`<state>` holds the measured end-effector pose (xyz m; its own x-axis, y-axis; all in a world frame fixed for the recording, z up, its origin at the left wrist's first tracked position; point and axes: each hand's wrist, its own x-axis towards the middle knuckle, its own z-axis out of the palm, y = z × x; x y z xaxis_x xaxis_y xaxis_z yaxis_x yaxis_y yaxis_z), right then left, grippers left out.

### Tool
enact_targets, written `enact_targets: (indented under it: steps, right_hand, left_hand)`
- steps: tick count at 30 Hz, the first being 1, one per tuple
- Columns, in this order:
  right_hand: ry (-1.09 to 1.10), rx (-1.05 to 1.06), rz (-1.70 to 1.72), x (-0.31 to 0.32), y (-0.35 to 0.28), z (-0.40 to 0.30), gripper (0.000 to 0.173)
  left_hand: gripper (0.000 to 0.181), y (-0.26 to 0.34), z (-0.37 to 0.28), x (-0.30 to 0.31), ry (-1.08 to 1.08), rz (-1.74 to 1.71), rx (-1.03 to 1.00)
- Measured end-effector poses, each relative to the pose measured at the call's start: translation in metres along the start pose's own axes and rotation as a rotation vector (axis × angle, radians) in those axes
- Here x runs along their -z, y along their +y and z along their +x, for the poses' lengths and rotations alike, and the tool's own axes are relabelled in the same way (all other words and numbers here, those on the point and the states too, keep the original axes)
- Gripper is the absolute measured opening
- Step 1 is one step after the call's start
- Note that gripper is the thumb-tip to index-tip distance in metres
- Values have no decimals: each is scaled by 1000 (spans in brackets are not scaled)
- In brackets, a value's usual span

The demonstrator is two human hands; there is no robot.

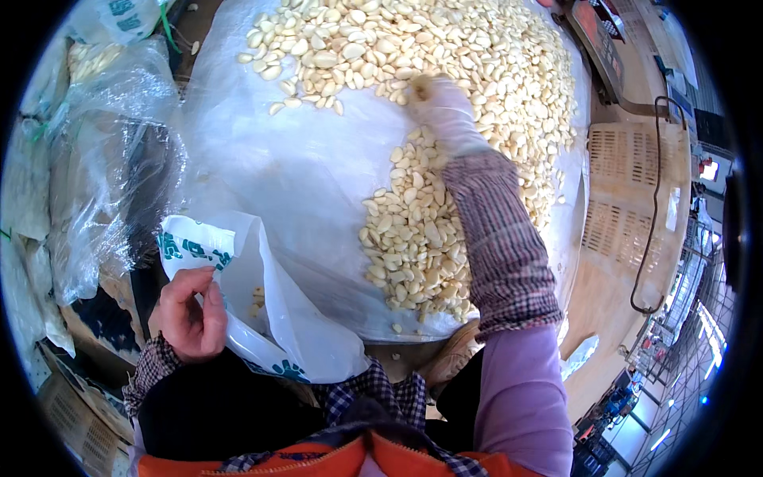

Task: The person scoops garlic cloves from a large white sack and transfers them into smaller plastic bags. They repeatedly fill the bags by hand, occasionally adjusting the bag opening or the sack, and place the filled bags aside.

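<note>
My bare left hand [194, 316] pinches the rim of a white plastic bag [307, 322] printed in green. The bag's mouth gapes, and a few pale cloves show inside it. On a white plastic sheet [286, 161] lies a broad heap of peeled garlic cloves [417, 244], spread from the far side towards me. My right hand [441, 107], in a whitish glove with a stained fingertip area, reaches into the heap at the edge of the bare sheet. Its fingers are bent down and blurred, so whether cloves are in them is hidden.
Clear plastic bags [119, 167], one with cloves inside, line the left side. A beige slotted plastic crate [620, 197] stands at the right, a bent metal rod [656, 208] across it. A dark flat device [596, 47] sits at the far right. A shoe [453, 355] shows below the sheet.
</note>
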<state>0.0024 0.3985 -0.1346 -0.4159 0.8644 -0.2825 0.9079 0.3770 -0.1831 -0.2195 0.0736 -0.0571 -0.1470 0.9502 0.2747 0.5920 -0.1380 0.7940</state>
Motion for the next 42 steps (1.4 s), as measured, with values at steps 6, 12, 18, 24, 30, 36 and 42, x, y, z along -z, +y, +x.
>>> enact_targets:
  steps: [6,12,18,24,30,36,42]
  right_hand:
    - [-138,-104,1655,8,13,-51,17]
    - [-428,-50,1082,-10,-14,-80,21]
    - [-354,-44,635,-38,5,-65,31]
    - [-218,-301,432,20,63,-13,34]
    - [167,-344,805,73,148,-28,34]
    - [183,-372,1393,67,208,-69,22]
    - [88,-500,1402,61,180,-78,27]
  left_hand:
    - [26,-1,4,1,-9,17,-38]
    - [25,0,6,0,-3,-26,0]
    - [24,-2,-2,3,7,-9,47]
    - [22,-5,-9,0,26,-42,136]
    - [22,-8,-15,4,8,-17,192]
    - [22,-12,-14,0,14,-23,157]
    - [22,-9,-6,-2,10,-13,104]
